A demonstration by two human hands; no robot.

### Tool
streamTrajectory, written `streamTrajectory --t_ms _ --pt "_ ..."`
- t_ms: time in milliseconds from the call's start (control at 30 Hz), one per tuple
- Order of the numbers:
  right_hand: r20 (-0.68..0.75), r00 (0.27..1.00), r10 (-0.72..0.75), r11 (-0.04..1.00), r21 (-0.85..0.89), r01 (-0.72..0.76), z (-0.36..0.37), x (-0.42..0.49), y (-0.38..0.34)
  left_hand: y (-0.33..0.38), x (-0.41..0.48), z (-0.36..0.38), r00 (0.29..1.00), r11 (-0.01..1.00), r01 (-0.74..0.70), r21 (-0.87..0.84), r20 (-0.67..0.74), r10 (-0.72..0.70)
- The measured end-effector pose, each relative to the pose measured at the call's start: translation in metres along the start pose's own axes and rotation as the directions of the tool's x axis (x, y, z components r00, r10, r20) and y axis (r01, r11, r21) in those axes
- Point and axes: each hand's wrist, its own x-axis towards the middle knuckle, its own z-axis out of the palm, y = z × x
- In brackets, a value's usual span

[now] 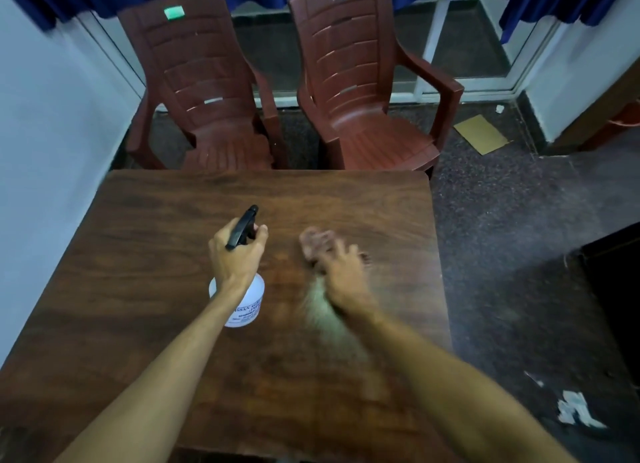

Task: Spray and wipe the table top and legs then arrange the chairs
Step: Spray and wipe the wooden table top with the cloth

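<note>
The one head-worn wide-angle camera stands at the near edge of the brown wooden table (156, 240) and looks forward and steeply down, so close that the table top fills the lower middle of the picture. It faces across the table to the left armchair (204, 81) and the right armchair (360, 67), both reddish-brown plastic, just beyond its far edge, with speckled floor (512, 254) to the table's right.

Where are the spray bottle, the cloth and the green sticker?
spray bottle (252, 305), head view, white body by the label.
cloth (315, 242), head view, blurred pink bunch.
green sticker (174, 13), head view, its centre.
</note>
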Motion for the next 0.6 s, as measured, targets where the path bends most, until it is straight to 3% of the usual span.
streamTrajectory --t_ms 67,100,133,200,267,333,433,500,567,600 --pt "0.182 0.96 -0.212 0.977 0.012 0.214 0.016 -0.03 -0.043 -0.003 -0.01 -0.005 1.0 1.0 0.002 -0.001 0.019 -0.002" --pt "0.195 0.951 -0.239 0.97 0.015 0.241 0.012 -0.038 -0.045 -0.005 -0.015 -0.008 1.0 1.0 0.002 -0.003 0.025 -0.002" --pt "0.137 0.971 -0.196 0.98 0.007 0.197 0.003 -0.038 -0.033 -0.007 -0.018 -0.011 1.0 1.0 0.006 -0.007 0.026 -0.006" --pt "0.009 1.0 0.023 0.999 -0.026 -0.023 -0.018 -0.032 0.011 -0.013 -0.026 -0.02 0.999 1.0 0.02 -0.024 0.031 -0.019" --pt "-0.025 0.976 0.219 0.972 -0.078 -0.22 -0.032 -0.032 0.049 -0.022 -0.032 -0.034 0.999 0.999 0.01 -0.043 0.035 -0.009" --pt "-0.025 0.964 0.266 0.959 -0.098 -0.267 -0.033 -0.049 0.038 -0.031 -0.036 -0.044 0.999 0.998 0.019 -0.059 0.041 -0.017" --pt "0.069 0.997 0.045 0.999 -0.029 -0.043 0.016 -0.098 -0.049 -0.042 -0.041 -0.056 0.997 0.997 0.034 -0.062 0.072 -0.03" --pt "0.19 0.973 -0.135 0.991 0.027 0.132 0.049 -0.128 -0.104 -0.046 -0.044 -0.06 0.995 0.996 0.019 -0.092 0.097 -0.01" --pt "0.216 0.956 -0.199 0.98 0.046 0.194 0.051 -0.133 -0.113 -0.047 -0.045 -0.064 0.995 0.994 0.012 -0.11 0.096 -0.002" --pt "0.176 0.971 -0.161 0.987 0.035 0.157 0.041 -0.128 -0.1 -0.047 -0.046 -0.065 0.996 0.994 0.016 -0.111 0.094 -0.006"
